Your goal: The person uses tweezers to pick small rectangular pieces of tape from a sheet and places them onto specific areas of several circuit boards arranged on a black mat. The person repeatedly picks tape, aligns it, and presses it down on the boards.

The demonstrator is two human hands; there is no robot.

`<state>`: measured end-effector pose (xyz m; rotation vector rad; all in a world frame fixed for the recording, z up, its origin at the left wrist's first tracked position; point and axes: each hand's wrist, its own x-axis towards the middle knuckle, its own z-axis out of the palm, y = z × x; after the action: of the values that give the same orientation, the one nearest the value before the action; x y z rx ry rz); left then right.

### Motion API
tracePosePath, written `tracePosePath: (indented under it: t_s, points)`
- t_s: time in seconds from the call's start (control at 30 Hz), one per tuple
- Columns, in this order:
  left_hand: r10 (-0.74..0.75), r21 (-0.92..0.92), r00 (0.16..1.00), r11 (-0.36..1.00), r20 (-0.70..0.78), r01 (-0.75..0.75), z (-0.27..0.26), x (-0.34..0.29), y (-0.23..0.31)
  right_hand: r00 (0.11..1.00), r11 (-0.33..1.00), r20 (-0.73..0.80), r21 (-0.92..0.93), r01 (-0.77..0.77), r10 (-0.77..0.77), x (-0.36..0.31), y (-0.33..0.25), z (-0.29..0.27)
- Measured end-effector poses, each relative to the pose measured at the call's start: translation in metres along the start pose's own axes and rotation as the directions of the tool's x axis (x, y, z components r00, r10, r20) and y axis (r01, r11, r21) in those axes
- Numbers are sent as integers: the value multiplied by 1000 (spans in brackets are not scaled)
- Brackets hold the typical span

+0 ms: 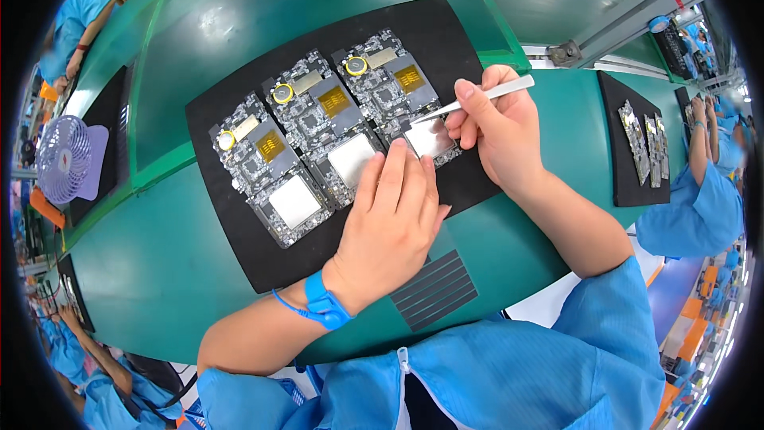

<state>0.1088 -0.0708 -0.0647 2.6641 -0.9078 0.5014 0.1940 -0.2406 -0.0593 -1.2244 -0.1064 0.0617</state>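
Three circuit boards lie side by side on a black mat: a left board, a middle board and a right board. Each carries a yellow-rimmed coin cell, an amber film patch and a silver metal shield. Pale metal tweezers are pinched in my right hand, their tips by the upper edge of the right board's shield. My left hand holds nothing; its extended fingers rest near the lower ends of the middle and right boards, partly covering them. A blue strap circles the left wrist.
The black mat sits on a green bench. Dark strips lie near the front edge. A purple fan stands left. Another mat with boards is at right, where a co-worker in blue works.
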Motion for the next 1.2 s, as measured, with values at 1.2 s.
tracePosePath:
  t_s: [1.2]
  points:
    - [5, -4, 1000, 1000, -18, -5, 3, 3, -5, 1000, 996, 30, -93, 4, -1, 6, 4, -6]
